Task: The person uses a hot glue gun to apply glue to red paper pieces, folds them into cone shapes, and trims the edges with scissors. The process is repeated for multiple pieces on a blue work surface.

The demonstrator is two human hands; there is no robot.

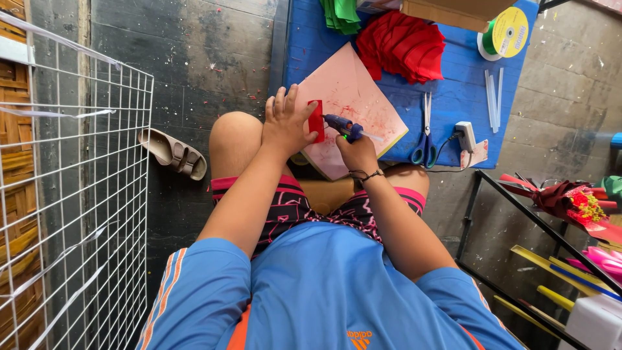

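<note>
The left hand (285, 126) was closed around a small red piece (316, 120), while a blue glue gun (343, 126) was gripped in the right hand (356, 152).

The red piece was pinched upright between thumb and fingers, the other fingers being spread above it, and the gun's nozzle was pointed at its edge, just beside it. Both were held over a pink board (353, 97) laid at the near edge of a blue table (453, 97). Scissors (424, 136), clear glue sticks (492, 97), a heap of red fabric pieces (402, 45) and a spool of green ribbon (502, 32) were seen on the table; a sandal (172, 153) was left on the floor.
</note>
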